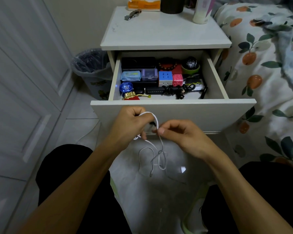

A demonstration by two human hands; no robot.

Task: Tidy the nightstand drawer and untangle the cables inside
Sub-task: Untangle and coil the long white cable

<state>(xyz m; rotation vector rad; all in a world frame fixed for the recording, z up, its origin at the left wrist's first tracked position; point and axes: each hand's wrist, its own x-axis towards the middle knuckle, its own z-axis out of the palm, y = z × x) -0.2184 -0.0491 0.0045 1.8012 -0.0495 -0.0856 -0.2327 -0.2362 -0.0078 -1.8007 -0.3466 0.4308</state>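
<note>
White panelled doors run down your left, a fruit-print bedspread (pixel 260 65) fills your right, and between them stands the white nightstand (pixel 166 31) with its drawer (pixel 172 112) pulled fully open toward you.

Your step in hand looks like the untangling itself. Your left hand (pixel 130 125) has its fingers curled round a loop of thin white cable (pixel 152 115), and your right hand (pixel 181 134) pinches the same cable between thumb and fingertip just beside the left, in front of the drawer face. Below your hands the cable hangs in loose crossed strands above the floor (pixel 159 183), with what seems to be a knot where the strands cross.

Next, you will likely need to hold the loop firm with your left hand and feed the free end back through the crossing with your right, pulling gently so the knot does not tighten.

Inside the drawer, a black cable bundle (pixel 174 90) lies coiled near the front, probably awaiting the same treatment. Around it sit a puzzle cube (pixel 165 77), a blue yo-yo (pixel 125 87), a tissue pack (pixel 130 76) and a watch (pixel 191 64).

As for writing, the orange packet (pixel 142 3) on the top surface bears print, but it is cut off and too blurred to read; the tissue pack's label is likewise illegible.
</note>
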